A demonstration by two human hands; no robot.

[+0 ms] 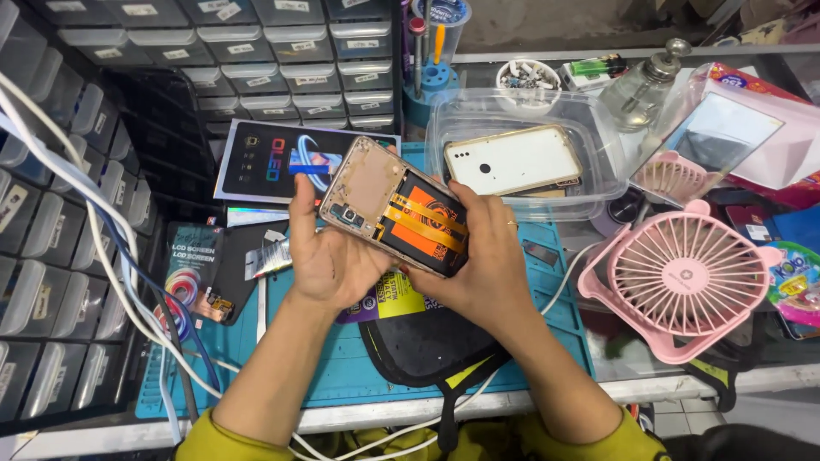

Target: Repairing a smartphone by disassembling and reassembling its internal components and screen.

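Note:
I hold an opened smartphone (pixel 389 201) with its back cover off, above the blue work mat (pixel 342 367). Its insides face up: a black battery crossed by orange flex cables, and a gold frame with a bare plate at the upper end. My left hand (pixel 329 256) grips the phone's left edge, thumb up along the side. My right hand (pixel 478 256) holds the lower right end, fingers curled over the battery area.
A clear plastic tub (pixel 589 128) behind holds a white phone back cover (pixel 512 160). A pink desk fan (pixel 683 277) stands at right. Grey drawer cabinets (pixel 51 256) line the left and back. Screen packages (pixel 273 158), white cables (pixel 102 248) and a tool cup (pixel 431 51) surround the mat.

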